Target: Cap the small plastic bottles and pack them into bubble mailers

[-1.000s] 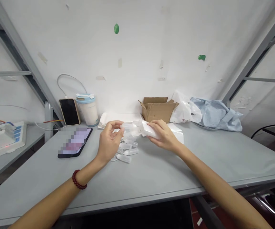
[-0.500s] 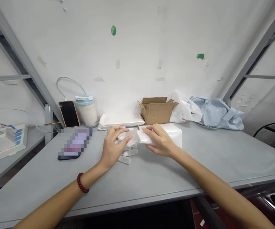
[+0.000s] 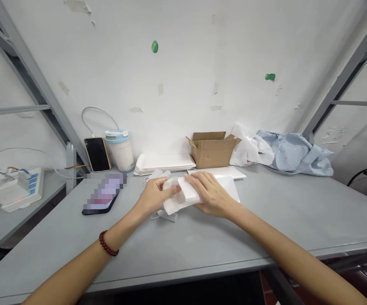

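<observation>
A white padded envelope [image 3: 174, 205] is held between my two hands above the desk, its mouth end turned to the left. My left hand [image 3: 152, 197] pinches the edge of that mouth, the thumb reaching inside it. From above, my right hand [image 3: 213, 195] grips the envelope's body, fingers curled over the top. Small clear plastic pieces [image 3: 167, 215], like tubes or vials, lie in a loose heap below and behind my left hand, partly covered. Whether the envelope contains anything is hidden.
Behind my hands lies a flat white envelope [image 3: 231, 171]. Along the wall stand a stack of white envelopes [image 3: 166, 161], an open cardboard box [image 3: 213, 153], a white plastic bag [image 3: 250, 148] and light blue cloth [image 3: 294, 154]. Left are a cup [image 3: 120, 152] and two phones [image 3: 98, 156].
My left hand has closed on the envelope's mouth edge, where it was apart before. The envelope has tilted and come slightly nearer, its open end now spread over the plastic pieces.
</observation>
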